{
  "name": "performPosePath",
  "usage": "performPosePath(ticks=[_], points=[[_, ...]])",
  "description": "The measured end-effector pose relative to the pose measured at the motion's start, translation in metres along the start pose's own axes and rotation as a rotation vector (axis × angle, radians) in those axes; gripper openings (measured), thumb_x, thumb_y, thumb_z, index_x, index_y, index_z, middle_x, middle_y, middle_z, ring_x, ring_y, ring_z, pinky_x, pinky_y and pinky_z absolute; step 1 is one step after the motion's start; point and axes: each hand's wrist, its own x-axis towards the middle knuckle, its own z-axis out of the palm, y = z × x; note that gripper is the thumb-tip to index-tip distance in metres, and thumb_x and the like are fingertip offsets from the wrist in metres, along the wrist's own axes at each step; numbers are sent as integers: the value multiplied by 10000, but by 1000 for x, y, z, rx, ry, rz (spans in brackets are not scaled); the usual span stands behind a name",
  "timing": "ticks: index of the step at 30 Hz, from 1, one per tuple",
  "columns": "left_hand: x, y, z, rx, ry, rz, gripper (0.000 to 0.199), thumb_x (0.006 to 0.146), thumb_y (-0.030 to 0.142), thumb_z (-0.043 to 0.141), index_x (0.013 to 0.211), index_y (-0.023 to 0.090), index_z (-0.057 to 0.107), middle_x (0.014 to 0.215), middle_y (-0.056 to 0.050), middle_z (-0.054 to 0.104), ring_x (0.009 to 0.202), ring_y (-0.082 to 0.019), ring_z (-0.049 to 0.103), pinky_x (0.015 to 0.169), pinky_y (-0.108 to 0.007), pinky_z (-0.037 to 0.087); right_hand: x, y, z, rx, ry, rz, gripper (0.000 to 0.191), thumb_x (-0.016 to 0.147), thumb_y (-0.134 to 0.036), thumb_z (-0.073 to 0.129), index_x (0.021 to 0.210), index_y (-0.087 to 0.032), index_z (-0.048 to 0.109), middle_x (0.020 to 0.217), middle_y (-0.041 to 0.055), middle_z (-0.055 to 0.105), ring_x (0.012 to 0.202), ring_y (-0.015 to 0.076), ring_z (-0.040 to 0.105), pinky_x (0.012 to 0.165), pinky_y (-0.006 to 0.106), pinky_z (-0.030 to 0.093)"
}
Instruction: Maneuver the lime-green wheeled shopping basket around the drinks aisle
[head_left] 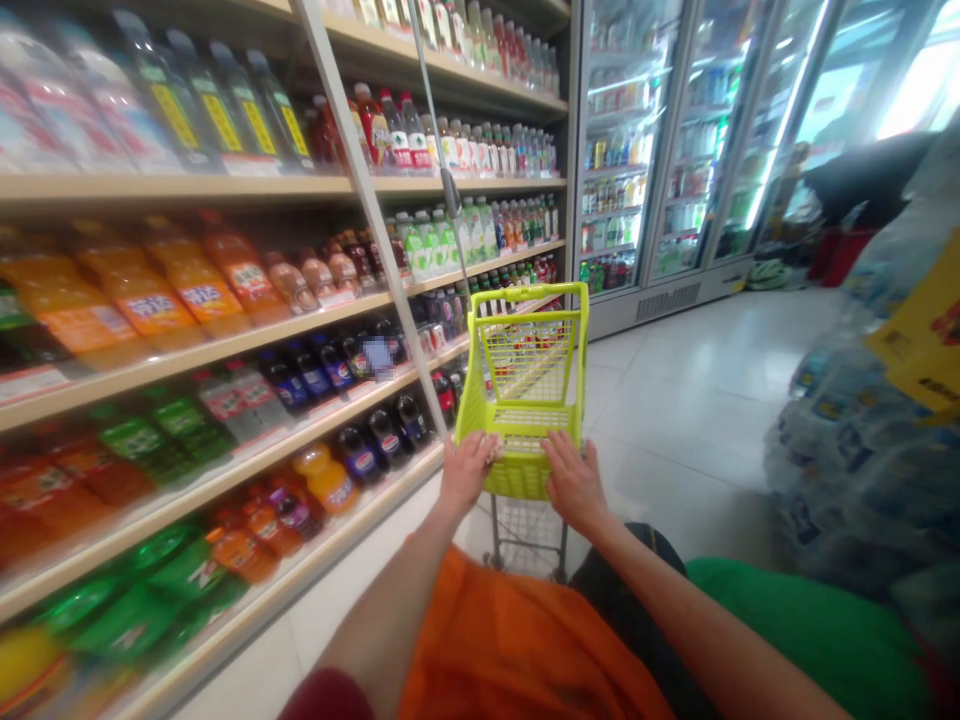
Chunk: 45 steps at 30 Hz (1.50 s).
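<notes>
A yellow-green shopping cart [529, 415] stands upright on the floor straight in front of me. Its basket shows nothing inside that I can make out. My left hand [469, 468] rests on the near left edge of the cart, palm down, with the fingers pointing forward over the rim. On the near right edge lies my right hand [574, 480], its fingers spread on the plastic and the thumb apart. Neither hand has an item in it. The cart's grey metal frame shows below, between my forearms.
Shelves of bottled drinks [300, 325] line the left side. Glass-door coolers [645, 150] stand ahead. Shrink-wrapped bottle packs [832, 450] are piled at the right beside a yellow sign [926, 330]. Tiled floor [675, 390] lies between. Green fabric [802, 635] shows at lower right.
</notes>
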Motion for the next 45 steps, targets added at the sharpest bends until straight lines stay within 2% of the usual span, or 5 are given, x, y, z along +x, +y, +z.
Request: performPosePath(ticks=[19, 26, 33, 39, 45], points=[[-2, -32, 11, -50, 159, -171, 434, 879, 145, 363, 1279, 287, 451, 1352, -79, 469, 1236, -216, 435, 1080, -568, 123, -2, 6, 11, 40, -22, 56, 633, 660, -59, 419, 1289, -128, 434, 1373, 119, 423, 1299, 255, 318, 1037, 475, 257], [-5, 24, 22, -112, 186, 135, 433, 892, 182, 388, 1301, 323, 416, 1342, -54, 482, 1244, -195, 429, 1083, -550, 143, -4, 5, 14, 90, -2, 97, 677, 638, -33, 396, 1310, -112, 400, 1385, 128, 402, 1309, 252, 302, 1035, 477, 271], [-3, 11, 13, -88, 226, -59, 417, 886, 151, 373, 1274, 275, 459, 1323, -92, 497, 1228, -219, 449, 1066, -576, 159, -4, 10, 17, 110, 10, 115, 685, 628, -21, 382, 1309, -98, 402, 1388, 138, 396, 1312, 251, 296, 1033, 473, 285], [7, 71, 26, -127, 178, 287, 397, 899, 210, 384, 1280, 304, 448, 1339, -55, 485, 1235, -187, 441, 1094, -531, 137, -5, 15, 22, 121, 53, 106, 631, 657, -4, 354, 1274, -102, 446, 1348, 143, 447, 1285, 223, 350, 1019, 434, 312], [0, 14, 17, -78, 222, 83, 390, 902, 217, 385, 1278, 298, 452, 1324, -77, 497, 1216, -218, 462, 1069, -588, 121, -6, 20, 20, 95, 3, 105, 676, 648, -1, 352, 1308, -134, 411, 1363, 122, 435, 1289, 216, 346, 1028, 453, 285]])
